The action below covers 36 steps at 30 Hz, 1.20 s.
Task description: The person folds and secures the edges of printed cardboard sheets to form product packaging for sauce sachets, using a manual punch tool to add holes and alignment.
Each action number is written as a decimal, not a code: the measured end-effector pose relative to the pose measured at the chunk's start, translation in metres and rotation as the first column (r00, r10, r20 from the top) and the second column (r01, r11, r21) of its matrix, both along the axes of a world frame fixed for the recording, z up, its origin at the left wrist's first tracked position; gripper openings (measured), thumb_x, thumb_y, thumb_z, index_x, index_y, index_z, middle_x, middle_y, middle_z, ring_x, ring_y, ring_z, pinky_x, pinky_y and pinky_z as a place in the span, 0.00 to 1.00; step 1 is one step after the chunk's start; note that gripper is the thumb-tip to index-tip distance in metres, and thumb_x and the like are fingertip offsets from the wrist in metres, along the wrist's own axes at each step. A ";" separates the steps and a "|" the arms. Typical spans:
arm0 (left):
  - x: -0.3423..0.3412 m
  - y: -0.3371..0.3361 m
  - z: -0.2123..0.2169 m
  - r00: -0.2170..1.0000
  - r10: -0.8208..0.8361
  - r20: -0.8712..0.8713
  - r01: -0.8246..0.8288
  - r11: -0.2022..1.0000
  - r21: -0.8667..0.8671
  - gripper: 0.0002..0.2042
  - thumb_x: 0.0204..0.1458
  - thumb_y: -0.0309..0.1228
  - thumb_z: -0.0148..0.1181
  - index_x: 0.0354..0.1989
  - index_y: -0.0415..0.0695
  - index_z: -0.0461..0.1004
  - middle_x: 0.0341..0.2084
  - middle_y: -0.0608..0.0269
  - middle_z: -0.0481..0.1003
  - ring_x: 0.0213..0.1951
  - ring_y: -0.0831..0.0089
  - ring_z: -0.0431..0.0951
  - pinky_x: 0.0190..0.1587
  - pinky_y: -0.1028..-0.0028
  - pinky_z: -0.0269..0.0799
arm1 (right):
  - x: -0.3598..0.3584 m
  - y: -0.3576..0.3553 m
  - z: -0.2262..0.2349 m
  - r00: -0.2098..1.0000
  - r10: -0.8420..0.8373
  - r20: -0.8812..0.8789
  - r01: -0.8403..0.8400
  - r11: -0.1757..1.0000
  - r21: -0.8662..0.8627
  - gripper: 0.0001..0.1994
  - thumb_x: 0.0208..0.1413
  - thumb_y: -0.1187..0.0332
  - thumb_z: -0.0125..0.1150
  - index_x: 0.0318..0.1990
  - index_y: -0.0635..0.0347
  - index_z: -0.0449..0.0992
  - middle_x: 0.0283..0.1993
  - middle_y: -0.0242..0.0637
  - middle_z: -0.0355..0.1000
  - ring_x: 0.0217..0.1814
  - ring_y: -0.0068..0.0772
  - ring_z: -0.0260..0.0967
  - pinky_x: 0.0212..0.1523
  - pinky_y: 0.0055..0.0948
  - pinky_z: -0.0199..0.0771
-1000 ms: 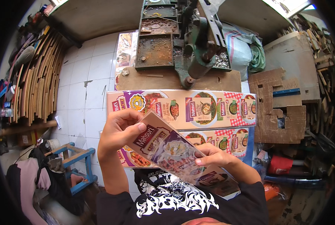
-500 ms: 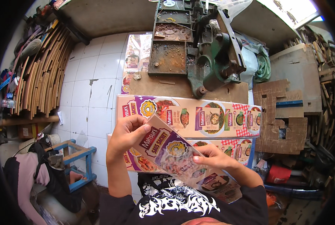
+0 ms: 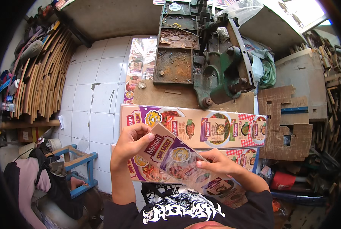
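Spanning the space between two hands, the glossy printed strip (image 3: 183,170) slants in the air before the person's shirt, nearer the body than the near edge of the brown board (image 3: 151,95). The left hand (image 3: 129,144) pinches its left end, thumb on the face and fingers curled behind; the right hand (image 3: 219,163) clamps its upper long edge, thumb on top, other fingers mostly hidden. It looks light, thin and springy, probably slippery and easily creased, so edges gripped at two spread points should suit it best. Beneath, the far strip (image 3: 233,129) covers the board's near edge, and the near strip (image 3: 239,157) is partly hidden. A green press (image 3: 225,80) crowds the board's far right, a rusty tray (image 3: 174,66) its far edge.
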<state>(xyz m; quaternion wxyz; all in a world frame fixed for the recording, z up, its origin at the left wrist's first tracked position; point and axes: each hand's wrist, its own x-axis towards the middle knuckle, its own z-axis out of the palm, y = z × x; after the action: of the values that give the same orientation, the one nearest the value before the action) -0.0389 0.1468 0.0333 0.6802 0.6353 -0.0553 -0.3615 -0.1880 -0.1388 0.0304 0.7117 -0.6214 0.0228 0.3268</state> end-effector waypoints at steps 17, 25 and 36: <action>-0.004 -0.011 -0.001 0.990 0.124 0.064 -0.123 0.992 -0.019 0.05 0.56 0.23 0.60 0.38 0.35 0.76 0.30 0.67 0.78 0.31 0.85 0.75 0.35 0.83 0.71 | 0.013 -0.013 -0.006 0.997 0.041 0.059 -0.036 0.996 -0.085 0.17 0.66 0.61 0.56 0.54 0.63 0.77 0.25 0.22 0.65 0.29 0.13 0.57 0.28 0.22 0.59; -0.006 -0.020 0.007 0.994 0.099 0.054 -0.099 0.995 -0.004 0.05 0.57 0.23 0.62 0.39 0.33 0.77 0.31 0.63 0.80 0.32 0.84 0.77 0.36 0.81 0.73 | 0.007 -0.019 0.003 0.999 0.018 0.038 -0.016 0.999 -0.042 0.18 0.66 0.62 0.57 0.55 0.66 0.76 0.33 0.28 0.74 0.37 0.15 0.64 0.36 0.24 0.67; -0.014 -0.033 0.011 0.966 0.128 0.225 -0.165 0.974 0.157 0.05 0.54 0.20 0.59 0.36 0.32 0.78 0.29 0.62 0.80 0.31 0.84 0.77 0.34 0.83 0.72 | -0.002 -0.019 0.006 0.992 -0.007 0.130 0.019 0.996 -0.092 0.16 0.66 0.64 0.57 0.54 0.67 0.76 0.39 0.35 0.79 0.41 0.16 0.69 0.42 0.24 0.71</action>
<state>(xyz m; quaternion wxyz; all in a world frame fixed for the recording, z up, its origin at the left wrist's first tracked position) -0.0527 0.1133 0.0444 0.6371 0.7298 -0.0488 -0.2432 -0.1903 -0.1578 0.0360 0.6842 -0.6735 -0.0039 0.2796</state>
